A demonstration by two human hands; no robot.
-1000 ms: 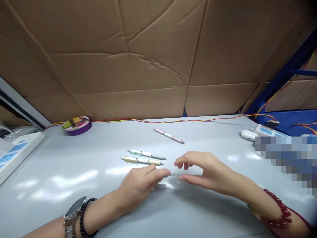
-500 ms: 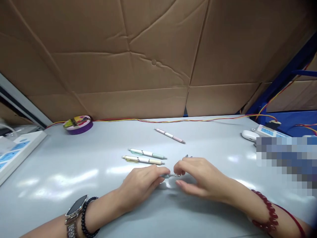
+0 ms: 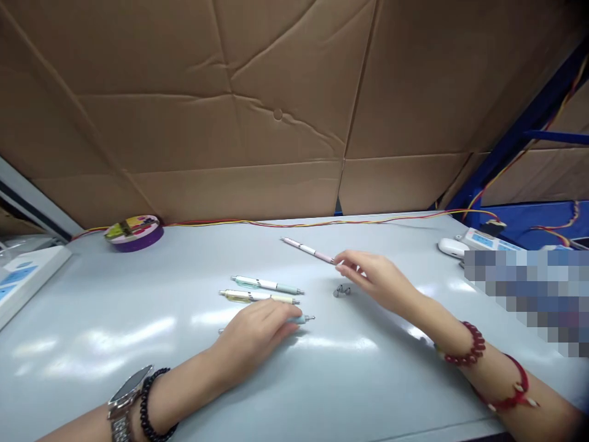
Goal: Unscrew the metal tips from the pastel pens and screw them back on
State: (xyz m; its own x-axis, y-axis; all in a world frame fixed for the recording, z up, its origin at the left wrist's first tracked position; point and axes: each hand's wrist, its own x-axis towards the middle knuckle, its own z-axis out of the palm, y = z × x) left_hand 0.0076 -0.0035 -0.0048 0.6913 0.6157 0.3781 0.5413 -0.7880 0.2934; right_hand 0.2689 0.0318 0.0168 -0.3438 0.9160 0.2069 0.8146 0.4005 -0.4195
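Note:
My left hand (image 3: pixel 260 331) is closed around a light blue pen (image 3: pixel 300 319), whose thin metal end sticks out to the right of the fingers. Most of that pen's body is hidden under the hand. Farther back, my right hand (image 3: pixel 375 276) pinches the right end of a pink-and-white pen (image 3: pixel 307 249) lying aslant on the table. A yellow-and-white pen (image 3: pixel 257 297) and a green-and-white pen (image 3: pixel 267 285) lie side by side just beyond my left hand. Between the hands sit several small grey cone-like pieces (image 3: pixel 341 291), close below my right fingers.
A purple round box (image 3: pixel 138 239) stands at the back left of the grey table (image 3: pixel 184 380). Red and yellow wires (image 3: pixel 257 222) run along the back edge before a cardboard wall (image 3: pixel 276 55). Power strips (image 3: pixel 32 270) lie on both sides, with a white case (image 3: pixel 453 247) at right.
My right hand has left the metal end of the blue pen and moved back to the pink pen's end, uncovering the small grey pieces. My left hand keeps the blue pen.

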